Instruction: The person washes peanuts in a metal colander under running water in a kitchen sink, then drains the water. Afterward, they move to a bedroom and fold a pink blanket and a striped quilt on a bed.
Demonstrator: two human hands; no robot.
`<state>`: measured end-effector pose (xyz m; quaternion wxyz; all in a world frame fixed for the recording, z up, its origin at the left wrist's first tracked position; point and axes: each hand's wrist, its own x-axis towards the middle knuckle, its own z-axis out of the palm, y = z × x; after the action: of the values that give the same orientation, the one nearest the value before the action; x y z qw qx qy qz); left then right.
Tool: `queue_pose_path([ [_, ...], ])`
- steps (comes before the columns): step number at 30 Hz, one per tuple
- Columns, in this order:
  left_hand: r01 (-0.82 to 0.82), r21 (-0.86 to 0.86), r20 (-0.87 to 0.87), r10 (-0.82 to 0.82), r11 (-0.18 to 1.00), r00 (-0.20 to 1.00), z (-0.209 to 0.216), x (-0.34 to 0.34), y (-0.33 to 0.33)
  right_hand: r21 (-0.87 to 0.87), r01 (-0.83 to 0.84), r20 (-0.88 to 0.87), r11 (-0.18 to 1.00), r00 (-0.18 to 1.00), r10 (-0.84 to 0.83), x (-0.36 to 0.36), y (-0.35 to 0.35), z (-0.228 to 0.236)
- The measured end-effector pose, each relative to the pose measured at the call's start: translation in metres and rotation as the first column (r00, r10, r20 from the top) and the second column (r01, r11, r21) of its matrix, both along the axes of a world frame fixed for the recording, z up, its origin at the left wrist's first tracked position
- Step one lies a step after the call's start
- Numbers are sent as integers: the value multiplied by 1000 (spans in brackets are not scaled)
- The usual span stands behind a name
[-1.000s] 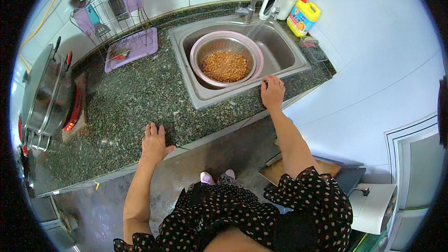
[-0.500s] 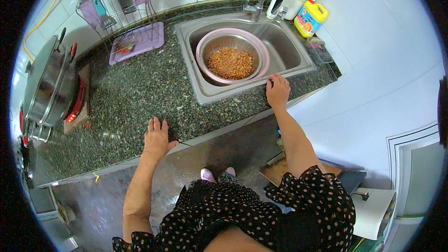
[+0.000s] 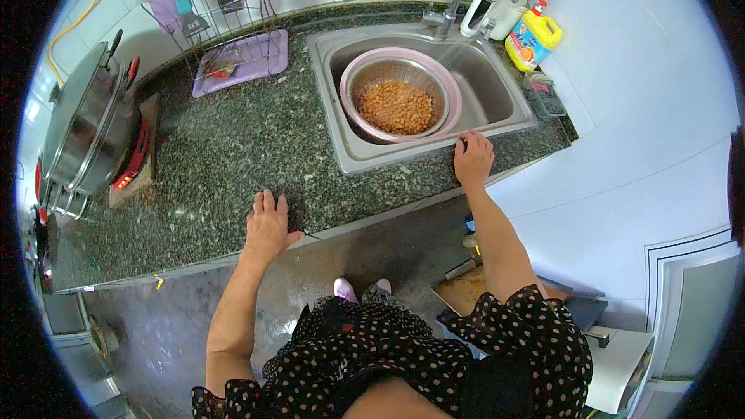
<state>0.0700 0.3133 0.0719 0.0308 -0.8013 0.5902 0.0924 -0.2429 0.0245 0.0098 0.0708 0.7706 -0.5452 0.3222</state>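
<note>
The steel sink (image 3: pixel 355 157) lies just beyond the right hand (image 3: pixel 473 158), whose bent fingers reach its front rim; their undersides are hidden, so I cannot tell the grip. The left hand (image 3: pixel 266 229) rests spread on the stone desk (image 3: pixel 233 140). A colander (image 3: pixel 397 70) mostly hides the pink basin (image 3: pixel 455 99).

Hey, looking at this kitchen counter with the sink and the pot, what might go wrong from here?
The right hand rests at the front edge of the sink; if it knocked the pink basin, the tan beans or nuts in the metal strainer might spill. The cooker under the steel pot shows red lights, so the pot may be hot to touch. The floor looks shiny, perhaps wet, and someone might slip.
</note>
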Motion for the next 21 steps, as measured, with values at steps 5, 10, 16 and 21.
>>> queue_pose_path([
  [5, 4, -40, 7, -4, 999, 1000, -6, 2, 3, -7, -13, 15, 1000, 1000, 13, 3, -1, 3],
  [10, 30, -107, 65, -23, 994, 998, 2, 0, -3, 16, 4, -5, 1000, 1000, -4, -1, -2, -4],
  [16, 132, -602, -207, -313, 788, 927, 7, 39, -112, 43, 22, -2, 999, 1000, -22, -4, -3, -1],
  [21, 191, -515, -54, -254, 836, 966, -26, 73, -226, 29, -18, -1, 999, 1000, 18, 3, -1, 0],
])
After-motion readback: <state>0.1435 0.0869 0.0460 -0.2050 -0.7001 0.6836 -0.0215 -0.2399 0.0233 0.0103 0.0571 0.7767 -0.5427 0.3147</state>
